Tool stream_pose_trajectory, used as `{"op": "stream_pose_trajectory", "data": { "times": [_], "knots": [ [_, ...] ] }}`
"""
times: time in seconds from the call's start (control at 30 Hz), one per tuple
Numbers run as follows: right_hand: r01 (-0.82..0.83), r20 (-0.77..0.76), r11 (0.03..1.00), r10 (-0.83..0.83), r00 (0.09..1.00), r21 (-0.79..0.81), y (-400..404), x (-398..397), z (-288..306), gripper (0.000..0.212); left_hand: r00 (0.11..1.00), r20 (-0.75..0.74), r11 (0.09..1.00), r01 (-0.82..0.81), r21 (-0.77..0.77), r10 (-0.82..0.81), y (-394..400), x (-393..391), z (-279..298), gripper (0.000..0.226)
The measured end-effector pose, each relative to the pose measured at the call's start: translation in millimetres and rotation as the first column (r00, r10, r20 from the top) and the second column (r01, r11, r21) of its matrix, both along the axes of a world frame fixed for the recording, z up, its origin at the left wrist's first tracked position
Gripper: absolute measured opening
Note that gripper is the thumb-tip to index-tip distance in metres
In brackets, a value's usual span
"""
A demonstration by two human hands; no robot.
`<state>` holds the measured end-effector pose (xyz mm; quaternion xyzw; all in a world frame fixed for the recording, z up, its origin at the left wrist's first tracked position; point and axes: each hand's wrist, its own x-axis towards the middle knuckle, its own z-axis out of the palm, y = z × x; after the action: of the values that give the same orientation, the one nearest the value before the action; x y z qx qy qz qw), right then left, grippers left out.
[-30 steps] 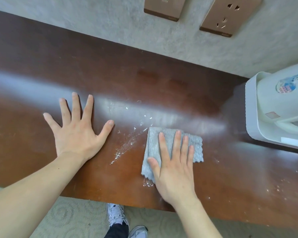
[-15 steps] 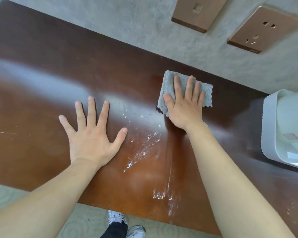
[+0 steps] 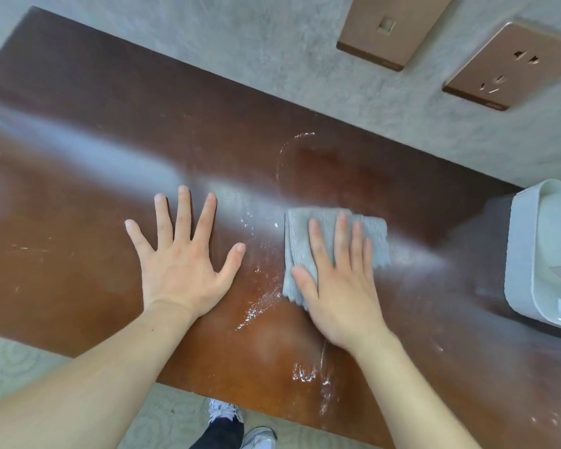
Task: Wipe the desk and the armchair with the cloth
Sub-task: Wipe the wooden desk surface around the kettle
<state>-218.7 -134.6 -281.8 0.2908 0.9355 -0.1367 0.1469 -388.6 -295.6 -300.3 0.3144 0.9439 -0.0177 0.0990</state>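
Fingers of my right hand lie straight, pressing the folded grey cloth onto the brown desk (soft, light, likely slides easily); left hand splays flat, holding nothing.

The wall behind the work surface is grey with a mottled, plaster-like texture. Two copper-coloured plates are mounted on it at the upper right: a switch plate and, to its right, a socket outlet with visible pin holes. The floor along the lower edge is covered in pale grey-green carpet with a faint swirl pattern. Diffuse light forms a broad whitish glare band across the glossy brown surface.
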Motion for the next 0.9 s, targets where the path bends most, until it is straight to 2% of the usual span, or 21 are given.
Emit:
{"op": "stream_pose_trajectory", "data": {
  "times": [0.17, 0.43, 0.57, 0.7, 0.9],
  "knots": [
    [0.128, 0.064, 0.992, -0.128, 0.99, 0.002, -55.0, 30.4, 1.9, 0.073, 1.0, 0.01, 1.0, 0.002, -0.02, -0.001, 0.3, -0.8, -0.2, 0.079],
    [0.32, -0.008, 0.947, -0.32, 0.947, 0.024, 46.2, -78.2, -10.5, 0.08, 1.0, 0.002, 1.0, 0.024, -0.01, -0.024, -1.0, -1.2, -0.5, 0.08],
    [0.275, -0.011, 0.961, -0.276, 0.961, -0.012, 75.2, -140.4, -10.1, 0.08, 1.0, 0.001, 0.999, 0.019, -0.033, -0.019, -0.7, -1.2, 1.2, 0.08],
    [0.153, -0.032, 0.988, -0.153, 0.988, -0.014, 62.0, -184.6, -10.7, 0.078, 1.0, -0.003, 0.999, 0.014, -0.05, -0.014, -0.1, -1.1, 1.2, 0.079],
    [0.06, -0.041, 0.998, -0.059, 0.997, 0.025, 57.0, -185.4, -7.6, 0.073, 1.0, 0.015, 1.0, -0.003, -0.027, 0.004, -0.3, 0.6, 4.4, 0.078]
  ]
}}
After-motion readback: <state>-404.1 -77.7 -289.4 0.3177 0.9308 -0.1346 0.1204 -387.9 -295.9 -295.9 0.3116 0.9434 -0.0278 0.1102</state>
